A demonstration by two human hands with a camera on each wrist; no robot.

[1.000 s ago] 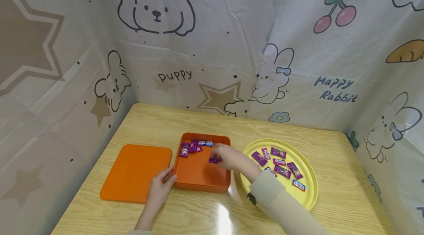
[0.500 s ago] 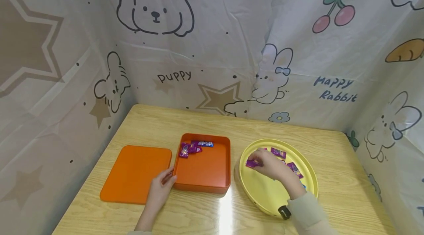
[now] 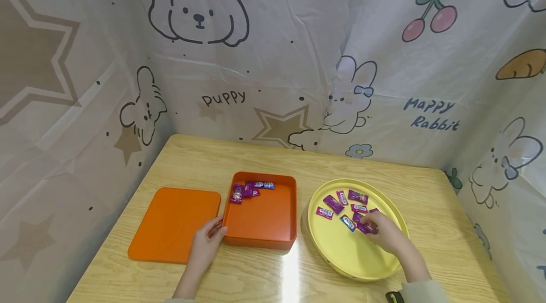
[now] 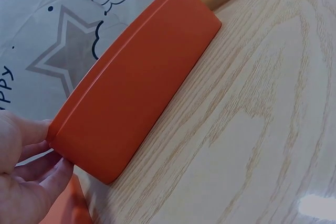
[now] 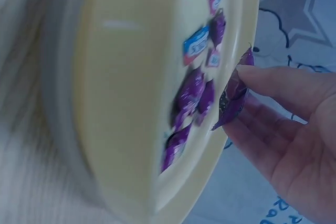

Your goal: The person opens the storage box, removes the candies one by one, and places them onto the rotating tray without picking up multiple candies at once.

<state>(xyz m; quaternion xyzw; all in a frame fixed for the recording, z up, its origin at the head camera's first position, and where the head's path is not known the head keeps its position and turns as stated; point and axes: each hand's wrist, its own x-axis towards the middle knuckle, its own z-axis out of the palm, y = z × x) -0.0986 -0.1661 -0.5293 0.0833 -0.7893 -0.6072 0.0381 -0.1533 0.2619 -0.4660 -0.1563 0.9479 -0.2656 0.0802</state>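
My right hand (image 3: 386,234) is over the yellow round tray (image 3: 341,255) and pinches a purple-wrapped candy (image 5: 237,90) between thumb and fingers. The right wrist view shows that candy raised at the tray's rim. Several other candies lie on the tray, among them a blue one (image 3: 348,223), a pink one (image 3: 324,212) and a purple one (image 3: 333,204). My left hand (image 3: 205,242) holds the near left corner of the square orange box (image 3: 260,242), its thumb and fingers against the wall. Purple candies (image 3: 237,194) and blue ones (image 3: 268,185) sit at the box's far left inside.
A flat orange lid (image 3: 175,224) lies left of the box, partly under my left forearm's line of view. All stands on a wooden table (image 3: 273,279). Behind and at both sides hangs a printed cloth (image 3: 273,56).
My right hand has let go of a purple candy in the box, crossed right to the tray, moved across it and taken another purple candy. The left hand stays at the box.
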